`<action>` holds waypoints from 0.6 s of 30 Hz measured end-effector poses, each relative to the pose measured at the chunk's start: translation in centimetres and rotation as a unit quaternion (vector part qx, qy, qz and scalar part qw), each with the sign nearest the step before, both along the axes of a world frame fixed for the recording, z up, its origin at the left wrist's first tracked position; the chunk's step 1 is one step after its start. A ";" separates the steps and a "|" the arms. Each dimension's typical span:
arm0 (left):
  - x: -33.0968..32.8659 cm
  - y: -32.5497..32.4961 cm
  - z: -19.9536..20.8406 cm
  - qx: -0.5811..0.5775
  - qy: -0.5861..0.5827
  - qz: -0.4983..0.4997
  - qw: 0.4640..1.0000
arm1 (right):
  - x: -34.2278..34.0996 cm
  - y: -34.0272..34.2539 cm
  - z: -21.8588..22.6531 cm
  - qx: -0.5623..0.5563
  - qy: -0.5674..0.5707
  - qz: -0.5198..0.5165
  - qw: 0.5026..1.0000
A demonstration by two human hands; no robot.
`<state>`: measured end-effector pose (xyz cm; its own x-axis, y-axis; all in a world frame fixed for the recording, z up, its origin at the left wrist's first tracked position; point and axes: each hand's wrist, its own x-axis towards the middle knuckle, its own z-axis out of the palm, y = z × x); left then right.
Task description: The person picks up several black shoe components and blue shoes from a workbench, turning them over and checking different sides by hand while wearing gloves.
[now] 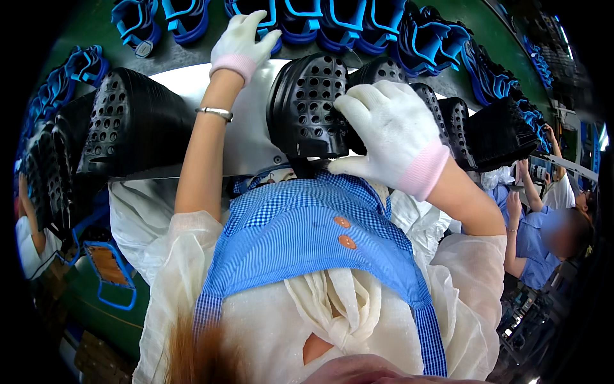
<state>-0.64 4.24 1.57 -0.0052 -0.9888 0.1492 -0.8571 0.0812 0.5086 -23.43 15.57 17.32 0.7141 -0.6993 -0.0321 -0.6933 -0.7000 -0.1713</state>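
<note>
My left hand, in a white knit glove with a pink cuff, reaches to the far side of the light work surface. Its fingers are spread beside a blue-trimmed black shoe upper; whether they touch it I cannot tell. My right hand, gloved the same way, curves around the right side of a stack of black perforated soles in front of my apron. The fingertips lie along the stack's right edge, with the thumb low at its near side. The glove partly hides another black perforated stack behind.
Another black perforated stack stands left, and more lie right. Rows of blue-trimmed shoe uppers line the green surface beyond. A blue-framed stool is at lower left. A co-worker sits at right.
</note>
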 end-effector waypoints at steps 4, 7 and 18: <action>1.3 1.6 1.1 -0.019 0.034 0.028 0.999 | 0.4 -0.1 -0.9 -0.003 0.007 -0.005 1.000; 2.3 2.2 1.4 -0.044 0.081 0.015 0.996 | 0.3 -0.3 -0.4 0.012 0.017 0.000 1.000; 0.1 6.4 10.3 0.273 0.803 -0.110 0.518 | 2.2 -3.1 5.0 0.011 -0.141 0.041 0.989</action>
<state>-0.59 10.63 11.90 -0.4293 -0.8876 -0.1667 0.7071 -0.4452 0.5493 -21.21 12.49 22.33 0.7507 -0.6404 0.1625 -0.5572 -0.7458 -0.3651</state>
